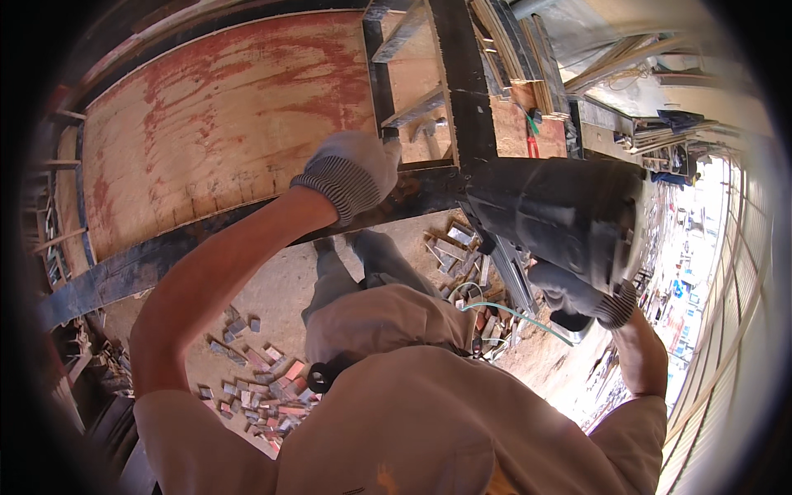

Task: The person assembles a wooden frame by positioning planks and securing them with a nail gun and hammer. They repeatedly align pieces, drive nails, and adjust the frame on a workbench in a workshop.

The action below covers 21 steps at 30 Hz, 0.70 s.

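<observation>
My right hand (569, 289), in a light knitted glove, grips a large black nail gun (544, 210) by its handle. The gun's front end is against the corner where dark wooden beams meet, and a pale green air hose (520, 313) runs near its lower end. My left hand (359, 165), gloved too, is closed around the lower end of a dark wooden batten (379, 78) at the frame's near edge; its fingertips are partly hidden. Beside the batten lies a broad plywood panel (231, 124) with red stains, bordered by a dark near beam (165, 260).
A hammer (431, 140) lies inside the frame's small bay. Red-handled pliers (532, 144) are beyond the dark upright beam (466, 82). Stacked wood strips (503, 41) stand at the far right. Many wood offcuts (268, 396) litter the ground below.
</observation>
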Each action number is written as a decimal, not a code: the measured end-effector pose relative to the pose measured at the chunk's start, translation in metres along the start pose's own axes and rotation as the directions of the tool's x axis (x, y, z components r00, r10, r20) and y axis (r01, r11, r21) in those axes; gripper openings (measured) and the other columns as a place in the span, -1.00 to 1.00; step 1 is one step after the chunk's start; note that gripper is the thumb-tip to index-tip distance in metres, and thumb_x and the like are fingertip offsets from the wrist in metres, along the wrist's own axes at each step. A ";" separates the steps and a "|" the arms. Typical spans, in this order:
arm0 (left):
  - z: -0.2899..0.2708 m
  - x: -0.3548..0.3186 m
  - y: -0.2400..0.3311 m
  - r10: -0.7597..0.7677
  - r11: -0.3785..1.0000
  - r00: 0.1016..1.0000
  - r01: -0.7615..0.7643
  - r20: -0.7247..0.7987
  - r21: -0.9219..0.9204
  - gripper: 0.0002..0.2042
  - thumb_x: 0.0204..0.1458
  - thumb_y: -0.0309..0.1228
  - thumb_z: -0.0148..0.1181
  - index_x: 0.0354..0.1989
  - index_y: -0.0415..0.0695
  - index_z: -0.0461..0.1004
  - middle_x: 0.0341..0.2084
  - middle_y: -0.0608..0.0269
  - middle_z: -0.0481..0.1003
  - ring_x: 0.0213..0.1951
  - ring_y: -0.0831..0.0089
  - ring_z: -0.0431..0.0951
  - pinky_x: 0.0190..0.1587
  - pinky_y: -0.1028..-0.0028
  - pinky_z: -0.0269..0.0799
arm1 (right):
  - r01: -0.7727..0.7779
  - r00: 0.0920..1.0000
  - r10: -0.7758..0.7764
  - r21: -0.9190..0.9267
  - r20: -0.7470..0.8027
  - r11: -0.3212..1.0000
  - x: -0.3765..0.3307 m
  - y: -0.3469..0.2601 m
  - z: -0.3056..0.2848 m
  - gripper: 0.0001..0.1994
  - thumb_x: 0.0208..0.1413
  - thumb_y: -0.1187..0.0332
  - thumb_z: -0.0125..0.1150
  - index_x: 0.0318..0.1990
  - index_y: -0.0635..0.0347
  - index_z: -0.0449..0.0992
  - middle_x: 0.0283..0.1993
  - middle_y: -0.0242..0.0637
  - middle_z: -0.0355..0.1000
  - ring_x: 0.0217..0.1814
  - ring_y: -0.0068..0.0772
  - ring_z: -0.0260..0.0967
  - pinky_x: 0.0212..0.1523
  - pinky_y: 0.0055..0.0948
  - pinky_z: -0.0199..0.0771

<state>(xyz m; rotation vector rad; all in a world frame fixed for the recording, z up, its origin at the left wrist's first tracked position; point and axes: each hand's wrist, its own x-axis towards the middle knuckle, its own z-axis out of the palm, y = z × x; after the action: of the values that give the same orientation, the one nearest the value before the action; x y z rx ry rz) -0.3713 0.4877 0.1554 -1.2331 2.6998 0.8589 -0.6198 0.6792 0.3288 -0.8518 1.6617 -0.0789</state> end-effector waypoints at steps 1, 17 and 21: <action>0.001 0.000 0.000 -0.006 1.000 0.999 0.005 -0.033 -0.018 -0.34 0.40 0.02 -0.24 -0.46 -0.27 0.62 -0.64 -0.19 0.52 -0.42 -0.07 0.64 -0.27 0.02 0.55 | -0.001 1.000 0.001 -0.001 -0.001 1.000 0.000 0.001 -0.001 -0.81 0.30 0.31 0.24 -0.03 0.15 0.57 -0.44 -0.51 0.39 -0.44 -0.67 0.32 -0.44 -0.49 0.34; -0.002 -0.013 0.043 -0.047 0.999 0.968 0.041 -0.245 -0.027 -0.37 0.39 0.01 -0.14 -0.53 -0.30 0.54 -0.58 -0.25 0.50 -0.43 -0.20 0.57 -0.30 -0.03 0.46 | 0.256 0.963 -0.254 0.567 -0.084 0.783 0.026 0.143 -0.087 -0.84 0.26 0.35 0.23 -0.36 0.18 0.53 -0.57 -0.42 0.34 -0.55 -0.52 0.33 -0.47 -0.48 0.36; 0.031 -0.002 0.082 -0.135 0.975 0.895 0.197 -0.425 0.104 -0.44 0.40 -0.03 -0.12 -0.45 -0.25 0.57 -0.56 -0.26 0.51 -0.41 -0.23 0.56 -0.30 -0.05 0.43 | 0.087 0.932 -0.340 0.836 0.123 0.542 0.078 0.202 -0.102 -0.85 0.28 0.42 0.10 -0.14 0.33 0.47 -0.65 -0.46 0.15 -0.67 -0.43 0.24 -0.57 -0.38 0.34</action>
<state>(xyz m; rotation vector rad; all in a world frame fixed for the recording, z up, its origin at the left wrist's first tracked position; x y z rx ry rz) -0.4335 0.5474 0.1680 -1.7536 2.8356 0.4036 -0.8088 0.7433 0.1960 -0.2934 1.0342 -0.8288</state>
